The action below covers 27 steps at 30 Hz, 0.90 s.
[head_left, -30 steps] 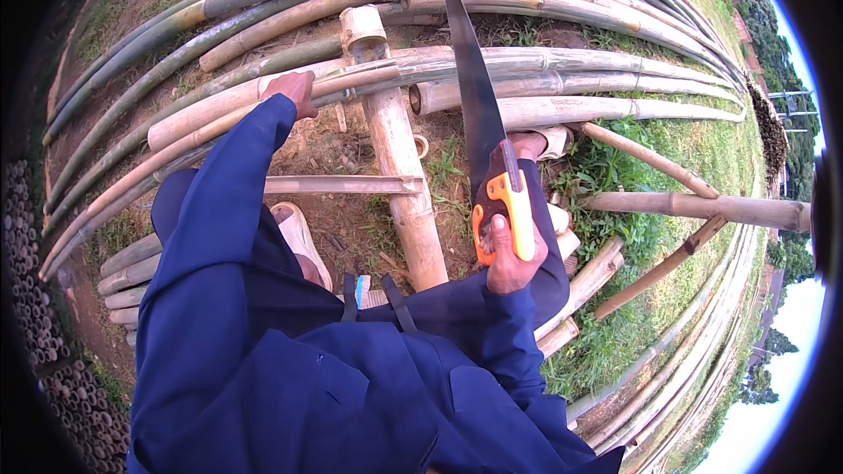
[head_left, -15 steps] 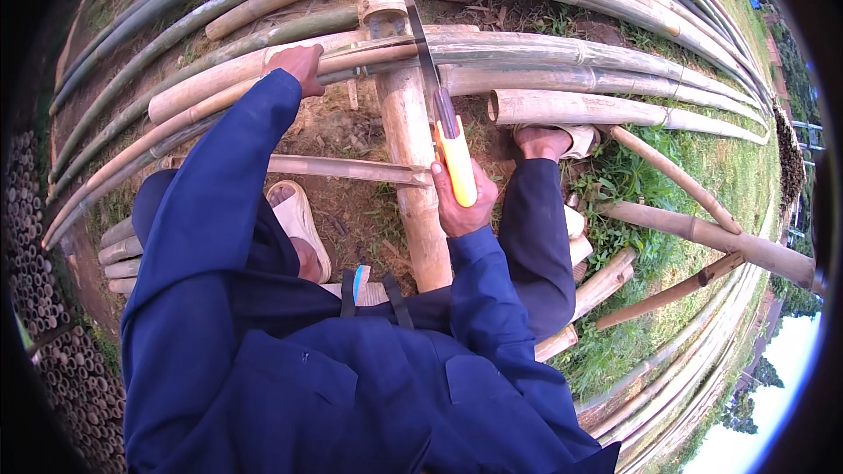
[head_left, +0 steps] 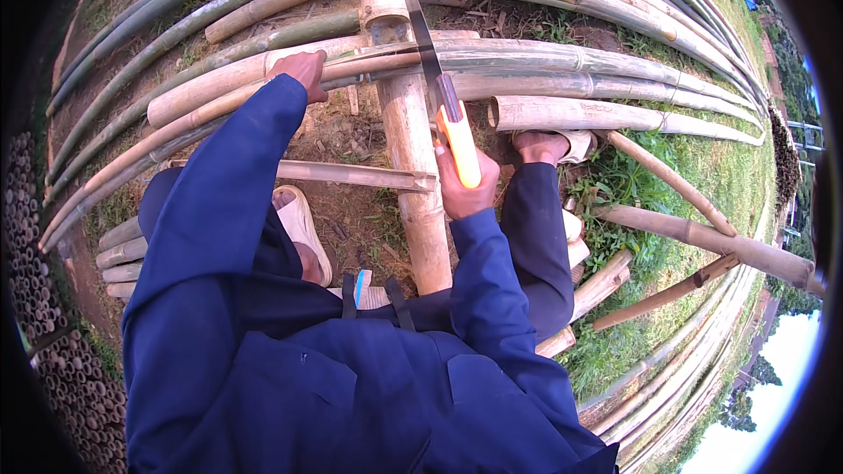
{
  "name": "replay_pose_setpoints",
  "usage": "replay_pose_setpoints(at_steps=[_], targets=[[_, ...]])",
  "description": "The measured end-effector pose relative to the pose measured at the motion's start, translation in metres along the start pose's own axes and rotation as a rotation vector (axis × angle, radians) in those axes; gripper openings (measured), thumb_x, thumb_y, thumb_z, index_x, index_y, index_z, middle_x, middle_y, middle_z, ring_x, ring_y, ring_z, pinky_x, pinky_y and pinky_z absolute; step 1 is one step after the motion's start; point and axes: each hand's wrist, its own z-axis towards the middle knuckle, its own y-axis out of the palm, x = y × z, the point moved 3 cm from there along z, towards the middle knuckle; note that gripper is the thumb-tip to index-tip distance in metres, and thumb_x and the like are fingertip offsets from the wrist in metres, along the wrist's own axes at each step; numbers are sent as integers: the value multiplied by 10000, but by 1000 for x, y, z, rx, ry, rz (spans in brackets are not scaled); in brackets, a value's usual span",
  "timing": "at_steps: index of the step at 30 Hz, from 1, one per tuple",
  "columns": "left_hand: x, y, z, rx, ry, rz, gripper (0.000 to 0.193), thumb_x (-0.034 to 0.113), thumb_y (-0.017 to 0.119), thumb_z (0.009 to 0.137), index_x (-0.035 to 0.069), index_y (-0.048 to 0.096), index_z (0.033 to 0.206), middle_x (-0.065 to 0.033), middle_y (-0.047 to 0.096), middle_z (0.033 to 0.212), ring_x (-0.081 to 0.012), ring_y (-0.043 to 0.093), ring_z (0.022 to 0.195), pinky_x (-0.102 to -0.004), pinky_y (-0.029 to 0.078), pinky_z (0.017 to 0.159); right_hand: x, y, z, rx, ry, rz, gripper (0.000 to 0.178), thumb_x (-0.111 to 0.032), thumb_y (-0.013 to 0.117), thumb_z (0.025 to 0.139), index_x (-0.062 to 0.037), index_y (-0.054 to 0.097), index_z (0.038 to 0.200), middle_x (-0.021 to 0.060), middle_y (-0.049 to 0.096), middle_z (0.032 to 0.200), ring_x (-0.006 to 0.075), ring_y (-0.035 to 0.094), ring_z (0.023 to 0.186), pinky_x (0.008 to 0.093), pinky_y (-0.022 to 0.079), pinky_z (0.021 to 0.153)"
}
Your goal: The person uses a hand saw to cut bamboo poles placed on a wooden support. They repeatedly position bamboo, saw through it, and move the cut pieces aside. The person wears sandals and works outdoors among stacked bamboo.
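My right hand [head_left: 464, 186] is wrapped round the yellow-orange handle of a hand saw [head_left: 458, 145]. The long dark blade points away from me and crosses a bamboo pole [head_left: 373, 62] at its right part. On the left, my left hand [head_left: 301, 72] grips that pole, fingers closed over its top. The pole rests across a thick bamboo post [head_left: 413, 149], which runs from between my legs to a notched far end. How deep the blade sits in the bamboo is too small to tell.
A split bamboo piece [head_left: 356, 174] lies nearer me, touching the post. Long bamboo poles [head_left: 597, 57] spread across the far side. My sandalled feet stand either side of the post. Crossed bamboo supports [head_left: 702, 233] are at right, and stacked cut bamboo [head_left: 61, 377] at far left.
My right hand and the saw have slid a little away from me, so the blade reaches farther past the pole. My left hand keeps its hold, nearly still.
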Motion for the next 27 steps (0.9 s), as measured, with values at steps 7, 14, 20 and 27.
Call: replay_pose_setpoints(at_steps=[7,14,20,27], targets=[[-9,2,-3,-27,8,0,563,319,836,718,35,616,1151,-208,734,1019,-379,714,998,-478,572,880,4,-23,-96,-30,93,-58,142,-55,727,912,39,727,1018,138,712,754,152,685,679,318,528,640],[-5,2,0,-44,-5,-15,583,331,848,698,24,627,1141,-216,733,1029,-386,712,1001,-482,570,887,14,-4,-39,26,32,3,130,-68,724,915,37,730,991,126,701,735,143,661,657,325,520,626],[-11,0,6,-36,50,-17,695,324,850,672,39,619,1263,-232,723,1075,-398,700,1027,-489,562,901,5,8,-2,5,-24,27,156,-99,740,921,50,698,940,74,653,695,106,582,619,310,484,591],[-13,3,3,-63,2,-45,671,317,855,675,28,623,1235,-238,729,1051,-404,704,1015,-489,559,904,2,-38,-131,-9,27,-81,284,9,695,882,56,716,1161,162,746,850,186,735,765,307,549,713]])
